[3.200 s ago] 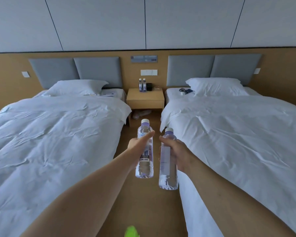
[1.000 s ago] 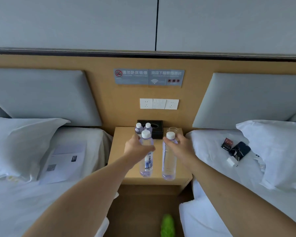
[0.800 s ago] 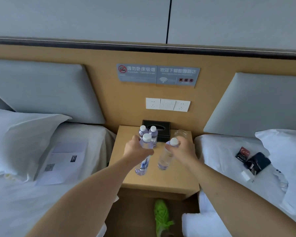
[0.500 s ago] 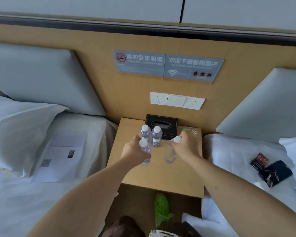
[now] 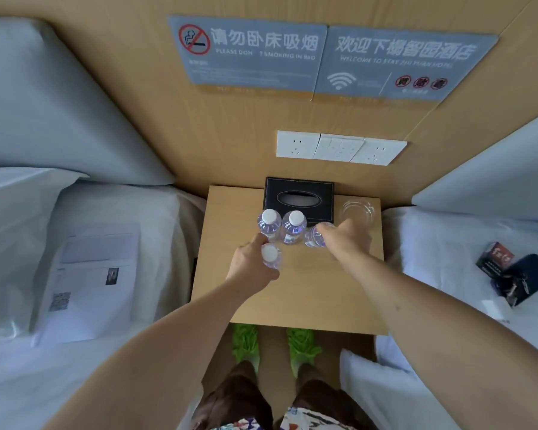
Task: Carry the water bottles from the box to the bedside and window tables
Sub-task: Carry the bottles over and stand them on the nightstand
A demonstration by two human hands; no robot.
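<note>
Two water bottles (image 5: 281, 225) are standing side by side on the worktop (image 5: 292, 293), right in front of the black tissue box (image 5: 298, 198). The left hand (image 5: 251, 268) is wrapping around a third bottle (image 5: 270, 256) just in front of them, and the right hand (image 5: 348, 238) is gripping a fourth bottle (image 5: 316, 235) beside them, near the glass ashtray (image 5: 358, 211). Beds are sitting on both sides.

A hotel room: twin beds (image 5: 106, 243) flank a bedside table (image 5: 292, 299) beneath a welcome sign (image 5: 404, 66)
</note>
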